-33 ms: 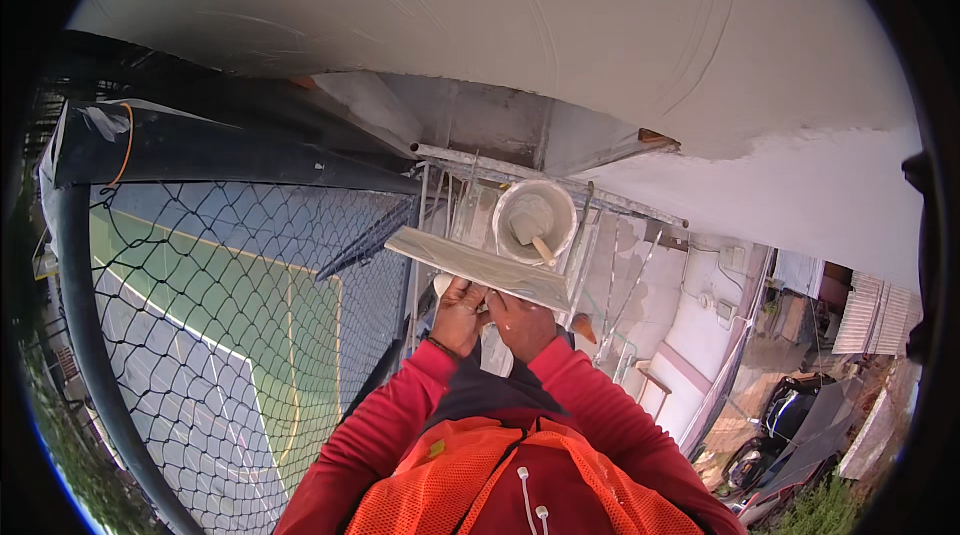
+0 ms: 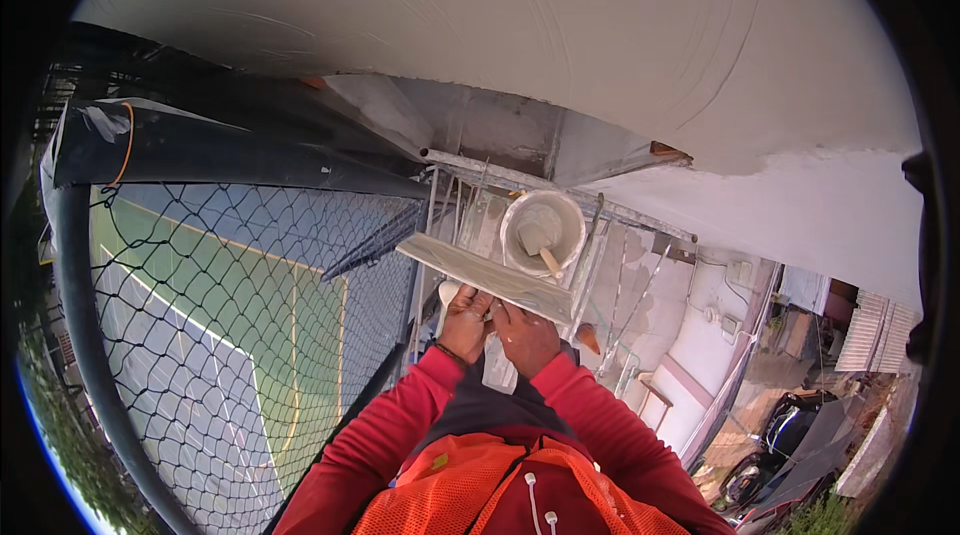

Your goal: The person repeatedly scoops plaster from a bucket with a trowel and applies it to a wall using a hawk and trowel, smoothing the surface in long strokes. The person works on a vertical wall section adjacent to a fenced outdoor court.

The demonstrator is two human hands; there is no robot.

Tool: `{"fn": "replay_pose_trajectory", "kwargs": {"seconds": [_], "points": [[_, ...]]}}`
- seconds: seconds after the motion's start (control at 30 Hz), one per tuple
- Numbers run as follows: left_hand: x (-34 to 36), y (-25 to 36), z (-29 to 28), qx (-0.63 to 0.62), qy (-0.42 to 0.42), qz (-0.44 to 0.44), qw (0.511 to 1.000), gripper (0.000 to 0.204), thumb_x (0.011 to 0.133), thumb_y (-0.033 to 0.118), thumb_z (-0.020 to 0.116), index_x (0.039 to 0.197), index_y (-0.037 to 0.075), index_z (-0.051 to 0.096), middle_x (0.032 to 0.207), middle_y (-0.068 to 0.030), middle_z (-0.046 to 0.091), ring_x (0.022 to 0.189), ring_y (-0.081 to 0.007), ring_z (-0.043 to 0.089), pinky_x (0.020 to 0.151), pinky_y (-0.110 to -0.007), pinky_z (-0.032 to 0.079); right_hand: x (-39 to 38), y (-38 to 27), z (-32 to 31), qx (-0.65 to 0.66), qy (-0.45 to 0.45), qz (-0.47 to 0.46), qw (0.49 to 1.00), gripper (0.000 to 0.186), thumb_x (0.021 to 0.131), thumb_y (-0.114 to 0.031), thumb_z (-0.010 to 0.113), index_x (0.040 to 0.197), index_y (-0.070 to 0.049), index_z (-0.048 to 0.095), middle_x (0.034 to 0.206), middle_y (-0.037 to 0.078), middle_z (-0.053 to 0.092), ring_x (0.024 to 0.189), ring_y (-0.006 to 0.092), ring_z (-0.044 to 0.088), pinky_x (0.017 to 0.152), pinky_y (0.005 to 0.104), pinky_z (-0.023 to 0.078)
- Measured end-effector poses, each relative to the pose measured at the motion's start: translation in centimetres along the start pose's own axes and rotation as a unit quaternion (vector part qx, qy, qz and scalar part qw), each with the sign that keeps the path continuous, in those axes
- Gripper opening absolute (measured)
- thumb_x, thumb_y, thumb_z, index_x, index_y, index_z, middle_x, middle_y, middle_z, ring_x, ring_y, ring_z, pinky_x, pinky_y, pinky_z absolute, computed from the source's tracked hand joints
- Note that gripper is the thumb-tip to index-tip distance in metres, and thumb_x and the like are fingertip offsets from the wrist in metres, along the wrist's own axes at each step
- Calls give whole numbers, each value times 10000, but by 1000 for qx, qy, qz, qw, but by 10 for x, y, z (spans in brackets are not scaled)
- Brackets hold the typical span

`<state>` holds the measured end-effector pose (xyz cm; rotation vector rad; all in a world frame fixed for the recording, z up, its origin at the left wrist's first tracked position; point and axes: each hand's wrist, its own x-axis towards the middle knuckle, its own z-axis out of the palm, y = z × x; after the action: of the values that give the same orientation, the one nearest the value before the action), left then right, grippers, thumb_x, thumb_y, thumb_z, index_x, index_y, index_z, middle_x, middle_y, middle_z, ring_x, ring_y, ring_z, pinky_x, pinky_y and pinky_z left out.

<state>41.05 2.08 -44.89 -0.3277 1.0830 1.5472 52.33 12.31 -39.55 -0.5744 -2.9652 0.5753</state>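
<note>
Both my hands are closed at the near edge of a long, flat plastering trowel, its top smeared with grey-white plaster. My left hand grips near its middle, and my right hand presses close beside it. Their fingertips are partly hidden beneath the blade. Just beyond the trowel stands a round white bucket with pale plaster inside. A putty knife with a wooden handle leans in it. Some white rounded item shows beside my left hand; its kind is unclear.
Metal scaffold bars run behind the bucket. A chain-link fence with dark posts rises on my left, a sports court beyond it. Smooth plastered surface spreads overhead. An orange cone-shaped thing and a yard with vehicles lie lower right.
The whole scene has slid slightly right and down in the picture. Both hands keep the same hold on the trowel.
</note>
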Motion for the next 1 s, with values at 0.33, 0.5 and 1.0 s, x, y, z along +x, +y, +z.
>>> {"fn": "replay_pose_trajectory", "kwargs": {"seconds": [0.33,0.5,1.0], "points": [[148,-70,-140,112,125,116,979,288,1096,109,507,1355,68,627,1156,-59,722,998,-193,697,899,-352,581,-78,133,153,171,-56,214,960,421,891,-145,653,1280,17,630,1198,201,633,1124,402,599,1006,511,492],[152,-106,-199,-266,-142,-41,953,418,1113,193,455,1504,46,471,1448,-159,602,1291,-326,616,1087,-478,535,-21,256,329,7,-122,305,944,469,928,-336,681,1290,-39,647,1227,147,643,1229,356,551,1049,515,439],[192,-197,-202,-314,-87,-147,934,544,1108,386,419,1556,77,427,1532,-151,531,1359,-329,554,1158,-491,455,-55,314,272,479,-258,431,720,238,1054,-302,591,1107,-70,600,848,86,654,685,169,626,623,328,525]]}}
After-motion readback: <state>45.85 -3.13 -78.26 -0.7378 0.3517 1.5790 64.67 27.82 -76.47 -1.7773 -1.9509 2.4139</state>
